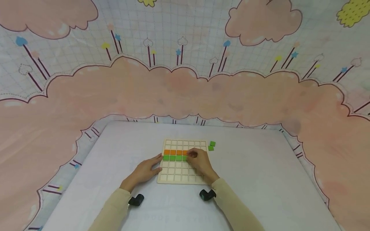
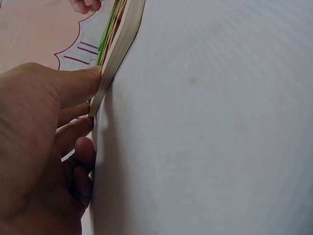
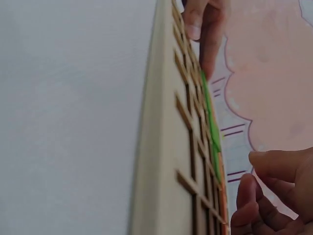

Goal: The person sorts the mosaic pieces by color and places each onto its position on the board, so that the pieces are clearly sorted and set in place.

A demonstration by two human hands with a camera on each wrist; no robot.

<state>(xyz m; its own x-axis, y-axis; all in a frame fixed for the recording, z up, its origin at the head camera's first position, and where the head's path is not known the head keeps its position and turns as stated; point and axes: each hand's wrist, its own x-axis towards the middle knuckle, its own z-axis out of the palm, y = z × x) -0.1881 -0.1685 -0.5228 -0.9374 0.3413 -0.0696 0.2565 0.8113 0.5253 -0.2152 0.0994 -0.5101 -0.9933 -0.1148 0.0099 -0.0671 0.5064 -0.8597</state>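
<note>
A pale wooden grid board [image 1: 176, 177] lies on the white table. One row holds orange tiles [image 1: 173, 152]. The row just below it, toward the person, holds green tiles [image 1: 172, 158]. My left hand [image 1: 145, 170] rests against the board's left edge, thumb and fingers touching the rim. Over the board, at the right end of the coloured rows, is my right hand [image 1: 200, 162], which hides some cells. In the right wrist view its thumb [image 3: 274, 164] and bent fingers show no tile between them.
Two loose green tiles [image 1: 212, 143] lie beside the board's upper right corner. The white tabletop [image 1: 260, 179] spreads around the board. A patterned cloth [image 1: 173, 93] with clouds rises behind the table. Black devices [image 1: 207, 194] sit at both wrists.
</note>
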